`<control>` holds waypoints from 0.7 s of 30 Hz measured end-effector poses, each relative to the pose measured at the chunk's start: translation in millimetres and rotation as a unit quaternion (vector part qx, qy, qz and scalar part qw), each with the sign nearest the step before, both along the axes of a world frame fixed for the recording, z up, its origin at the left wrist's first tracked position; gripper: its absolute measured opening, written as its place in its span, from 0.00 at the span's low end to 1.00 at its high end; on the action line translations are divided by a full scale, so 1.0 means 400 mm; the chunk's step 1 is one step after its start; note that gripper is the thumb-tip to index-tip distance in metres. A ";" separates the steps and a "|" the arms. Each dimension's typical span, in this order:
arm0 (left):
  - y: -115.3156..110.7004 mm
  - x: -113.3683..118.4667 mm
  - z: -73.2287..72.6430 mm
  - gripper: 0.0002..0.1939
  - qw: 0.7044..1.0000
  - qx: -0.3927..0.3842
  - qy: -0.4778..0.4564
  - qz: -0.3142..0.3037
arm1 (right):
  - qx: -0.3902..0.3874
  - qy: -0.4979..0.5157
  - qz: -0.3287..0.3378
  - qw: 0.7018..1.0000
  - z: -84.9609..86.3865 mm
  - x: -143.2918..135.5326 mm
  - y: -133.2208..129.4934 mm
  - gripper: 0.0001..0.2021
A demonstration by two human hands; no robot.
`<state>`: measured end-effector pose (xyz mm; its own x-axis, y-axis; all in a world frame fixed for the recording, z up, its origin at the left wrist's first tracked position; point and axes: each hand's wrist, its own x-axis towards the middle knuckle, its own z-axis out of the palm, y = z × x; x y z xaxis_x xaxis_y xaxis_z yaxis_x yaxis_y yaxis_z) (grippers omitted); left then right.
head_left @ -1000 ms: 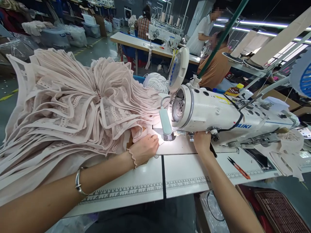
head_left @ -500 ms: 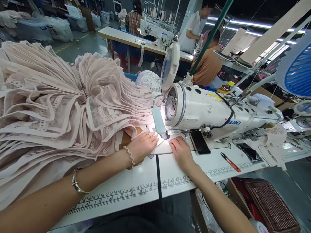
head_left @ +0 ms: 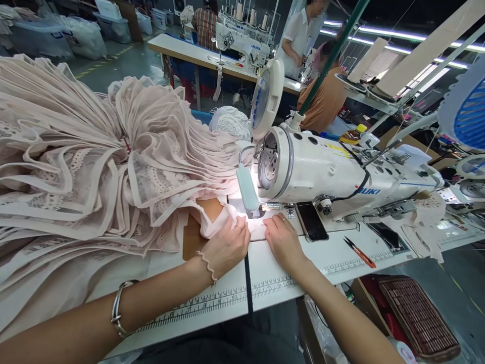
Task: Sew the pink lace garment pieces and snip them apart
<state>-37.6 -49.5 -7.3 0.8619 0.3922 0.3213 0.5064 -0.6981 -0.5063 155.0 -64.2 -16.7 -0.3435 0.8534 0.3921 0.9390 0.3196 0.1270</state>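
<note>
A white sewing machine point(head_left: 310, 162) stands on the table, its lamp lighting the needle area. Just in front of the needle, my left hand point(head_left: 231, 237) is closed on a pale pink fabric piece point(head_left: 212, 225). My right hand point(head_left: 282, 237) pinches the same fabric on the other side of the needle area, fingertips close to the plate. A large heap of pale pink lace-trimmed fabric point(head_left: 159, 167) lies to the left and reaches the machine. The mint-green lamp point(head_left: 247, 189) partly hides the needle.
A phone point(head_left: 312, 221) lies right of my right hand, with red-handled snips point(head_left: 359, 252) further right. A printed ruler point(head_left: 212, 299) runs along the table's front. Two people work beyond the machine; a blue fan point(head_left: 464, 108) is at upper right.
My left hand has moved slightly down and right, and its fingers have gone from flat on the fabric to curled around it. The fabric beside it is now bunched, and more brown board shows.
</note>
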 end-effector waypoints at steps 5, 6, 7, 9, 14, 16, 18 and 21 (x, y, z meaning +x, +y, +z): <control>0.027 -0.009 -0.019 0.19 0.999 -0.010 -0.041 -0.022 | -0.138 -0.041 -0.097 0.985 0.061 -0.020 0.034 0.13; 0.031 -0.011 -0.024 0.18 0.998 -0.031 -0.054 -0.024 | -0.163 -0.047 -0.109 0.979 0.072 -0.027 0.044 0.12; 0.035 -0.013 -0.028 0.18 0.996 -0.053 -0.068 -0.029 | -0.184 -0.048 -0.113 0.975 0.079 -0.036 0.053 0.10; 0.045 -0.018 -0.030 0.17 0.991 -0.094 -0.092 -0.040 | -0.213 -0.035 -0.108 0.970 0.084 -0.056 0.068 0.06; 0.067 -0.036 -0.030 0.18 0.959 -0.203 -0.197 0.004 | -0.199 0.026 -0.127 0.971 0.042 -0.089 0.066 0.07; 0.064 -0.041 -0.034 0.22 0.930 -0.250 -0.268 0.024 | -0.170 0.048 -0.132 0.975 0.024 -0.090 0.054 0.06; 0.052 -0.041 -0.039 0.26 0.915 -0.279 -0.291 -0.010 | -0.152 0.068 -0.127 0.978 0.015 -0.085 0.044 0.05; 0.029 -0.035 -0.046 0.26 0.940 -0.243 -0.227 -0.082 | -0.154 0.101 -0.124 0.975 0.014 -0.078 0.037 0.03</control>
